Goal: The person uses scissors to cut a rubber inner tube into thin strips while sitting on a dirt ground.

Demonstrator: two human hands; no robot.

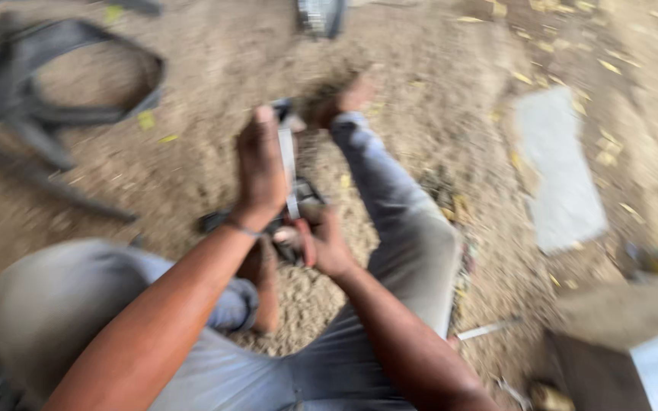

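The picture is blurred by motion. My left hand (260,171) is raised over sandy ground, its fingers wrapped around the upper part of a long grey metal piece (289,164) that stands nearly upright. My right hand (321,240) grips the lower end of the same piece, next to a small dark part (302,190) whose kind I cannot make out. Both hands sit between my legs in light grey trousers (397,221); my bare foot (352,97) shows just beyond them.
Dark rubber tyre or tube pieces (32,84) lie at the upper left. A flat grey slab (561,171) lies at the right, a thin metal tool (485,329) near my right leg, and a box-like block (626,350) at the lower right. Yellow leaves dot the dirt.
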